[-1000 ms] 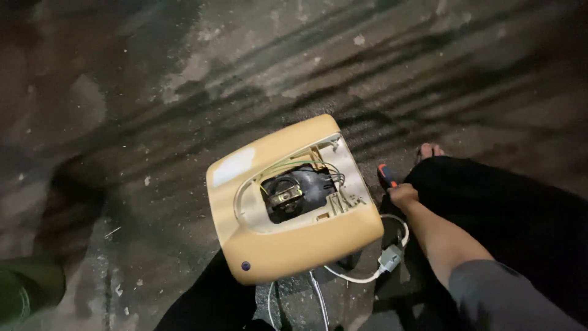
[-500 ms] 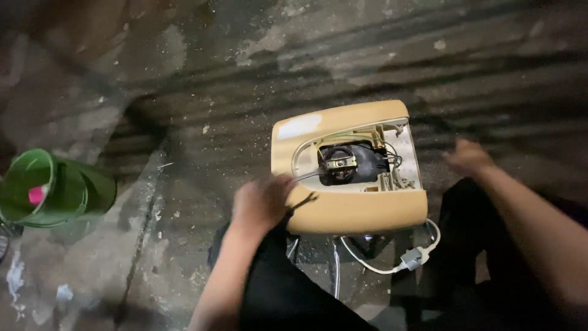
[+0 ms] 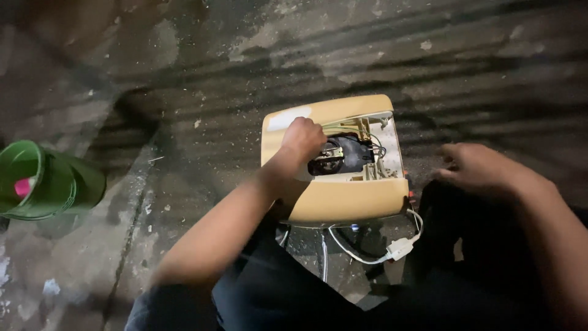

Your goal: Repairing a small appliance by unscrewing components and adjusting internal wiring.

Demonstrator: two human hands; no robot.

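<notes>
A tan plastic appliance housing lies on the concrete floor between my knees, its inside open to view. A black motor and thin wires sit in the cavity. My left hand is curled at the left edge of the opening, fingers down among the wires next to the motor; whether it grips anything is hidden. Over my right knee my right hand hovers to the right of the housing, fingers loosely spread and holding nothing. A white cord with a white connector trails out below the housing.
A green plastic bucket with something pink inside stands at the far left. The concrete floor is stained and gritty all around. My dark trousers fill the lower part of the view.
My left hand has moved from the housing's near left corner up into the opening by the motor. My right hand has shifted down and right. The camera view has panned slightly.
</notes>
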